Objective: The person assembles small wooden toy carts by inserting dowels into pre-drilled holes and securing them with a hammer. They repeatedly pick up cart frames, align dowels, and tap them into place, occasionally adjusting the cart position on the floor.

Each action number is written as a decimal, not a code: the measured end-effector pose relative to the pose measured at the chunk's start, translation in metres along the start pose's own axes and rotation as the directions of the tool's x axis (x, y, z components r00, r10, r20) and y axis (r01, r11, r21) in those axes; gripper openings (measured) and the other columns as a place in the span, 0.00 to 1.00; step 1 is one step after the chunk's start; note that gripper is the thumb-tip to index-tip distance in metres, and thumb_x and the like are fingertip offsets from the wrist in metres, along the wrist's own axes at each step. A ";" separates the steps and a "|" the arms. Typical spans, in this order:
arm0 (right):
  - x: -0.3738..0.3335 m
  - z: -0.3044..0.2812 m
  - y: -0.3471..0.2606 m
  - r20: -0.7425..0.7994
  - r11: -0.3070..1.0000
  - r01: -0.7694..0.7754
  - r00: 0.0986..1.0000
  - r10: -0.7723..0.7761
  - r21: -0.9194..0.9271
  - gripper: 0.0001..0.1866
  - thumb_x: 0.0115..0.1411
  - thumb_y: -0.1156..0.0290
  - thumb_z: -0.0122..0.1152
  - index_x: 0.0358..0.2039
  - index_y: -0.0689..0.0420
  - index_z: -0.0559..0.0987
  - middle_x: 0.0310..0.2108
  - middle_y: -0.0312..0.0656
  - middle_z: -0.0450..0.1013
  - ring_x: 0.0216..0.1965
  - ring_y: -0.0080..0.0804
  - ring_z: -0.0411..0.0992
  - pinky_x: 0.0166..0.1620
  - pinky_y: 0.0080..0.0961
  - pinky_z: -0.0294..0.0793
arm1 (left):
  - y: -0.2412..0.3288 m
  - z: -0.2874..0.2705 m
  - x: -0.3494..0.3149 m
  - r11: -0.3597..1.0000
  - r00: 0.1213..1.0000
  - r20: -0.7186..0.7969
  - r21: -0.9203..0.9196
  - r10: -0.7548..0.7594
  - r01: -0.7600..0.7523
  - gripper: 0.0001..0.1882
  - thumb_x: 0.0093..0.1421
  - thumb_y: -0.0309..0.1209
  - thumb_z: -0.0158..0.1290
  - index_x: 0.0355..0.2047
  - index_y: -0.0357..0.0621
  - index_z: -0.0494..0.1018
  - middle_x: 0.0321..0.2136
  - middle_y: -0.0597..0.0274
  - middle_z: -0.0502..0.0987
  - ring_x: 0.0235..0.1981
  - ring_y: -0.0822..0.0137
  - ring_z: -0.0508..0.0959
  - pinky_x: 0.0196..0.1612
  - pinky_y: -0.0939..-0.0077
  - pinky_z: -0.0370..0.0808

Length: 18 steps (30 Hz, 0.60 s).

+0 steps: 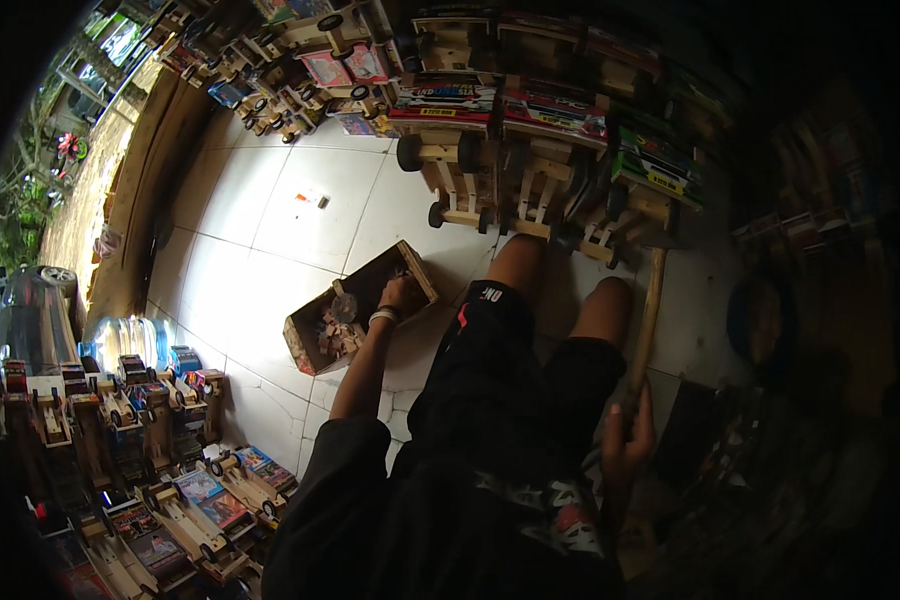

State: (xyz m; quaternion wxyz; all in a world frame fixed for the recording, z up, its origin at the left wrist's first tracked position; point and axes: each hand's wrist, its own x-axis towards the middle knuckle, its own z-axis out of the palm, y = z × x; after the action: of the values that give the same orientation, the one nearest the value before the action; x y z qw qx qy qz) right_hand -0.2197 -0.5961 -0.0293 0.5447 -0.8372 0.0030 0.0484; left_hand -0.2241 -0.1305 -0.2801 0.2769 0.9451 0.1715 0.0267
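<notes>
Where tile lies open, box (355, 305) edge.

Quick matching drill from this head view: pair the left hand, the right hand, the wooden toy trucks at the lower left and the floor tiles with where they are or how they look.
Things:
1. left hand
2. right hand
3. wooden toy trucks
4. floor tiles

Descriptions:
A. white and glossy
B. reaching into the cardboard box of small wooden pieces
C. closed around the long wooden stick
D. lined up in rows, with colourful panels on top

Pairs: 1-B, 2-C, 3-D, 4-A
</notes>
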 end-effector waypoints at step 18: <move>0.004 0.003 0.011 0.070 0.991 -0.040 0.997 0.032 0.124 0.30 0.67 0.72 0.59 0.68 0.62 0.67 0.22 0.30 0.71 0.21 0.15 0.66 0.27 0.18 0.65 | 0.110 -0.117 -0.031 0.321 0.927 0.100 -0.920 -0.362 0.225 0.11 0.67 0.30 0.60 0.45 0.34 0.81 0.31 0.66 0.82 0.25 0.80 0.76 0.28 0.85 0.74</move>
State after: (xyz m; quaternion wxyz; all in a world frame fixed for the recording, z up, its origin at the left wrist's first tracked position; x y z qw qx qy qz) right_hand -0.2165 -0.5978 -0.0413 0.5952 -0.7989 0.0027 0.0865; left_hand -0.2360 -0.1676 -0.1207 0.7421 0.5797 0.3124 0.1251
